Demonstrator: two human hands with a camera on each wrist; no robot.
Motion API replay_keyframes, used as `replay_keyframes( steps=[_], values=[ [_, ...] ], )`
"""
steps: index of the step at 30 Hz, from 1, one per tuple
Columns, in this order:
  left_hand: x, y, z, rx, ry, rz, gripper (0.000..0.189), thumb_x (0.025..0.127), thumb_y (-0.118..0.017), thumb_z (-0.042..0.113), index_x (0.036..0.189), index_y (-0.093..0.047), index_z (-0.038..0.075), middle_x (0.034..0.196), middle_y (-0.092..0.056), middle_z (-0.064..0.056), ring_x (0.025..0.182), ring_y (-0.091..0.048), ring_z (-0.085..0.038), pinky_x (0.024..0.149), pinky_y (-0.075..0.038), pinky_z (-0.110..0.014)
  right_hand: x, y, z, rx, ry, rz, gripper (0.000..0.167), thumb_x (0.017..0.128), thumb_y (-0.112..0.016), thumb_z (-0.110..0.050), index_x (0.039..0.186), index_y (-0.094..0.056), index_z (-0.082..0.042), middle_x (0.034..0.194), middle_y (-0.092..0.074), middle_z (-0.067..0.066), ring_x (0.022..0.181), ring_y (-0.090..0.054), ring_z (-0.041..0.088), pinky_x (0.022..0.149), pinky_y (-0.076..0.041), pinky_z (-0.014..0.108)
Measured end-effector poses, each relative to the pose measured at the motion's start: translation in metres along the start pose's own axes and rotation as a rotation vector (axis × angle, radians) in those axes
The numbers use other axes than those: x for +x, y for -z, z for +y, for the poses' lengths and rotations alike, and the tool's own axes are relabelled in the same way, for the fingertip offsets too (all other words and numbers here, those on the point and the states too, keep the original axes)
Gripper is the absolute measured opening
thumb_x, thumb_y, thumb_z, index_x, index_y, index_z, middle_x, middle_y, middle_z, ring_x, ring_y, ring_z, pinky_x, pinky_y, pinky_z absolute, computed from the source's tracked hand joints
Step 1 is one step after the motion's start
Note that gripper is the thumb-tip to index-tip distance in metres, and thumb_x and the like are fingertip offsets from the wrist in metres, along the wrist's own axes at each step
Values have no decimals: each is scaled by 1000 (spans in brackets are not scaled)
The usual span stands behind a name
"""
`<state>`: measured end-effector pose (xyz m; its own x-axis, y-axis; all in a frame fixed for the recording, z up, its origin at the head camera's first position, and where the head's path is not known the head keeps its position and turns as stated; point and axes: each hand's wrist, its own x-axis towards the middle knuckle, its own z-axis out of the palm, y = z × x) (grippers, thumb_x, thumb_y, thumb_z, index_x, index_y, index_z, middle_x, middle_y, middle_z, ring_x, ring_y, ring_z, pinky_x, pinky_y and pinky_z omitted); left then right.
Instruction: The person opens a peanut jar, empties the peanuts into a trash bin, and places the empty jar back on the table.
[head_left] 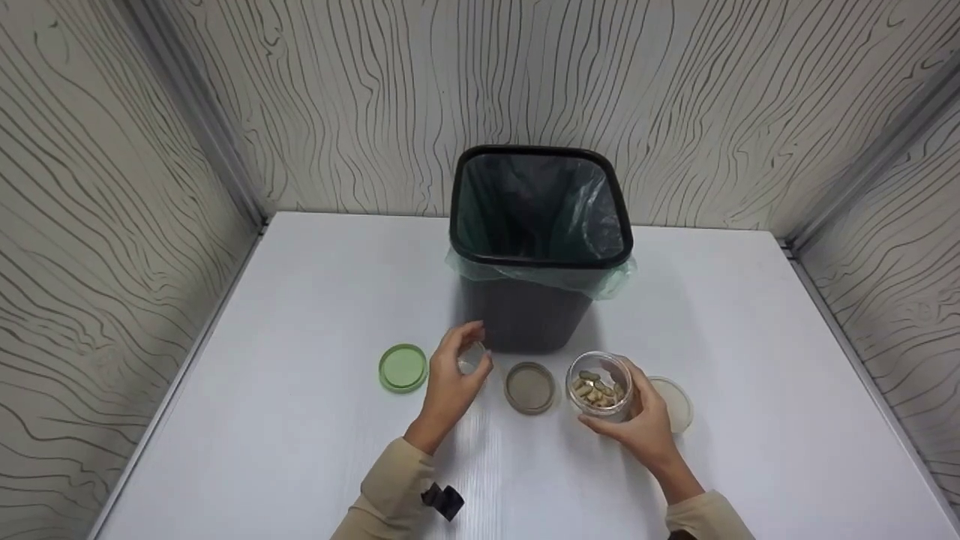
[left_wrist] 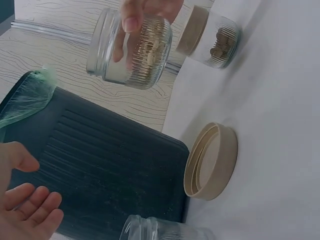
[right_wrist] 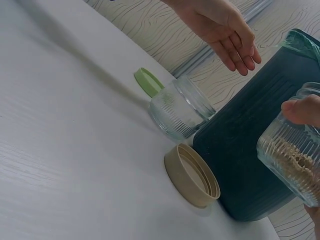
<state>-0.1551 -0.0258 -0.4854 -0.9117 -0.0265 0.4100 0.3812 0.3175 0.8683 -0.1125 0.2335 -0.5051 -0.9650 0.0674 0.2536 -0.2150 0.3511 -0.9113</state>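
Note:
My right hand (head_left: 645,420) grips an uncapped clear glass jar (head_left: 591,409) raised off the table, with small brownish-green pieces (head_left: 596,391) inside. Ribbed glass covers its lower part, as the left wrist view shows. Over a second glass jar (right_wrist: 177,112), which stands uncapped near the bin, hovers my left hand (head_left: 450,375). Its fingers are loosely bent and apart from the glass in the right wrist view; I see no contents in that jar. Between the two hands lies a taupe lid (head_left: 530,388) with its inside facing up.
A dark bin (head_left: 529,311) with a thin green liner (head_left: 615,281) stands behind the jars. To the left lies a green lid (head_left: 403,367). At the right, a third jar (left_wrist: 212,45) wears a beige lid (head_left: 675,405) and holds dark pieces. Patterned walls (head_left: 360,97) enclose the white table (head_left: 300,315).

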Motion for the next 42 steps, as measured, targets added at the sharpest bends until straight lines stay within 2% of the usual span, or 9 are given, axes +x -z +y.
replay_keyframes(
  steps=[15, 19, 24, 29, 32, 35, 37, 39, 42],
  values=[
    [30, 25, 12, -101, -58, 102, 36, 87, -64, -1, 121, -55, -7, 115, -61, -22, 108, -62, -30, 96, -54, -34, 3, 5, -8, -69, 36, 2, 93, 54, -90, -1, 137, -46, 5, 122, -45, -36, 118, -39, -24, 103, -26, -3],
    [38, 30, 19, -156, -35, 106, 37, 87, -63, -1, 123, -54, -7, 117, -61, -21, 110, -61, -32, 98, -53, -33, 4, 5, -9, -69, 39, 4, 93, 54, -90, -1, 136, -47, 4, 122, -45, -35, 118, -39, -23, 102, -27, -2],
    [50, 35, 26, -245, 31, 105, 38, 89, -62, -1, 124, -52, -9, 117, -60, -25, 112, -61, -34, 99, -53, -34, 5, 6, -10, -76, 38, 8, 93, 53, -90, -1, 136, -47, 4, 123, -47, -30, 117, -39, -23, 102, -27, -2],
    [59, 37, 30, -275, 81, 96, 37, 90, -61, 0, 125, -52, -10, 117, -60, -26, 112, -61, -34, 96, -54, -26, 5, 7, -11, -87, 33, 8, 94, 53, -90, -2, 136, -47, 4, 123, -45, -32, 118, -38, -24, 102, -27, -2],
    [65, 38, 32, -284, 81, 94, 37, 90, -60, 0, 125, -52, -12, 116, -60, -28, 111, -61, -36, 94, -53, -22, 6, 8, -11, -100, 38, 12, 93, 53, -90, -2, 136, -47, 5, 127, -50, -22, 118, -38, -25, 102, -27, -3],
    [70, 40, 35, -291, 88, 89, 38, 91, -60, 0, 126, -52, -13, 117, -60, -29, 111, -61, -36, 94, -53, -23, 7, 9, -14, -103, 42, 12, 93, 53, -91, -2, 135, -48, 5, 130, -57, 1, 118, -39, -24, 102, -28, -2],
    [74, 41, 36, -290, 110, 84, 38, 92, -59, 2, 127, -52, -12, 118, -60, -28, 111, -61, -33, 95, -53, -24, 8, 11, -15, -107, 43, 11, 93, 52, -91, -2, 135, -48, 5, 131, -57, 10, 118, -39, -24, 102, -28, -2],
    [78, 42, 38, -286, 145, 80, 38, 93, -58, 5, 128, -52, -9, 119, -60, -26, 110, -61, -28, 96, -53, -25, 9, 13, -17, -102, 43, 9, 94, 53, -91, -1, 136, -47, 5, 131, -57, 5, 118, -39, -23, 102, -29, -2],
    [85, 43, 40, -302, 203, 82, 38, 95, -57, 9, 129, -52, -7, 119, -60, -23, 104, -62, -16, 96, -53, -25, 12, 15, -20, -85, 45, 0, 95, 53, -90, 0, 137, -46, 5, 129, -52, -17, 119, -39, -23, 103, -29, -2]
  ],
)
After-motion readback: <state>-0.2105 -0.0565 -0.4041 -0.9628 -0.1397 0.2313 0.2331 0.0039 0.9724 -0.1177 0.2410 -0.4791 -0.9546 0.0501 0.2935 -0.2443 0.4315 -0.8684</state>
